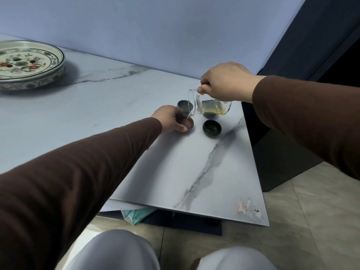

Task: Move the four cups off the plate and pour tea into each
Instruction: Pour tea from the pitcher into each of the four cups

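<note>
My right hand (226, 81) grips a glass pitcher (211, 106) tipped to the left, with yellow tea in it. A thin stream falls from its spout into a brown cup (189, 123). My left hand (171, 118) holds that brown cup on the table. A blue cup (183, 105) stands just behind it. A dark green cup (212, 128) sits to the right. Another dark cup (209, 114) is mostly hidden under the pitcher. The flowered plate (29, 63) stands bare at the far left.
The marble table (194, 172) ends at a right edge near the cups, with a dark base and tiled floor beyond. A blue wall (136, 26) backs the table. A teal packet (136, 216) lies under the front edge.
</note>
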Available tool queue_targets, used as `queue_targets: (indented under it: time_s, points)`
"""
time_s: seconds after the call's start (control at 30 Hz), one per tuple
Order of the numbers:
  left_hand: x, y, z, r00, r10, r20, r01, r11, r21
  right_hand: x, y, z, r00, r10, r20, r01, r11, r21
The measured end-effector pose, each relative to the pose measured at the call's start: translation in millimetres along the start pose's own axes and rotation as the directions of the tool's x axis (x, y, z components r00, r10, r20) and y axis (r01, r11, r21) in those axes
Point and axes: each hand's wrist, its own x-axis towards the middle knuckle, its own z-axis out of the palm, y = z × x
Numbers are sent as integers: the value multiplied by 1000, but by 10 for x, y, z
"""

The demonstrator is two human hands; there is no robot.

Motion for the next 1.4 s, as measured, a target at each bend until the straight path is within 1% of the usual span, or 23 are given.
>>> queue_targets:
  time_s: [0.4, 0.73, 0.83, 0.9, 0.97, 1.03, 1.1, 1.17, 1.23, 1.3, 1.4]
  points:
    - [-5, 27, -25, 1000, 18, 15, -18, 999, 27, 43, -32, -75, 1000, -4, 20, 4, 1000, -19]
    - [-19, 34, -24, 1000, 15, 14, -15, 1000, 14, -33, 19, -47, 1000, 28, -6, -28, 1000, 0]
    - [-14, 34, -16, 1000, 8, 21, -8, 1000, 21, -100, 83, 4, 998, 64, 11, -65, 997, 48]
    - [-9, 35, -17, 1000, -4, 15, 3, 1000, 29, -160, 136, 48, 992, 118, 36, -122, 984, 129]
    - [0, 26, -13, 1000, -13, 15, 13, 1000, 23, -229, 198, 106, 981, 186, 63, -196, 949, 248]
    - [6, 16, -2, 1000, -16, 17, 16, 1000, 13, -308, 262, 184, 959, 267, 91, -282, 879, 385]
    - [20, 10, 13, 1000, -15, 14, 14, 999, 30, -391, 331, 280, 932, 340, 122, -349, 762, 546]
    - [27, 17, 12, 1000, -11, -2, 11, 999, 52, -460, 395, 359, 912, 382, 150, -378, 639, 670]
    - [47, 49, -15, 999, 14, -35, -12, 998, 58, -516, 469, 401, 898, 411, 157, -384, 556, 737]
    - [103, 101, -61, 994, 71, -87, -65, 996, 65, -544, 568, 420, 886, 439, 150, -381, 501, 777]
    - [254, 221, -128, 983, 146, -108, -133, 984, 123, -539, 732, 424, 870, 474, 136, -391, 494, 777]
